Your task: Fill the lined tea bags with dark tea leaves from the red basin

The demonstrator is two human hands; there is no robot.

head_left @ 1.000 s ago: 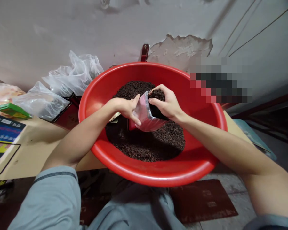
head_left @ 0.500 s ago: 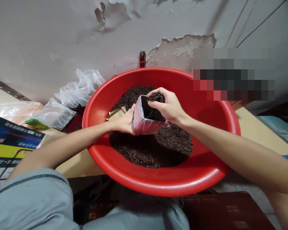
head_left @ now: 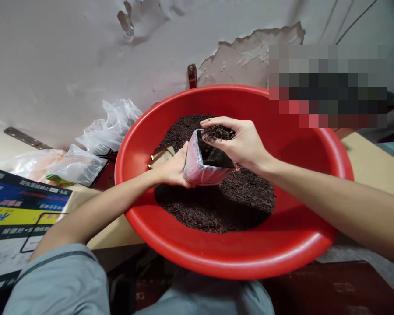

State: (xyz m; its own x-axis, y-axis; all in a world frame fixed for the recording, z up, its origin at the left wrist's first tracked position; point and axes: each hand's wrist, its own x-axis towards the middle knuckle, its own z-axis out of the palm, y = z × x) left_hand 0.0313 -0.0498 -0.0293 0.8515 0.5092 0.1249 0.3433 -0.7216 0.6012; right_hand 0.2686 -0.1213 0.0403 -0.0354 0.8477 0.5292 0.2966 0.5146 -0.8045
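Observation:
My left hand [head_left: 176, 168] is wrapped round the side of a square, pinkish container [head_left: 207, 174] covered in clear plastic, holding it tilted with its dark mouth up. Cupped in my right hand [head_left: 248, 142] is a clump of dark loose tea leaves [head_left: 220, 132], right at the container's mouth. Below both hands, a wide red basin [head_left: 236, 267] holds a bed of the same dark, dry leaves [head_left: 197, 216]. A gold-coloured, shallow metal piece [head_left: 164, 156] lies on the leaves beside my left hand.
Clear plastic bags [head_left: 111, 122] lie left of the basin on a pale tabletop [head_left: 118, 229]. A printed box [head_left: 22, 218] is at the left edge. Behind stands a wall [head_left: 68, 52] with peeling paint. The upper right is pixelated.
The view has shifted a little. My right hand's fingers have loosened slightly over the container's mouth, with leaves at the fingertips. My left hand keeps its hold on the container.

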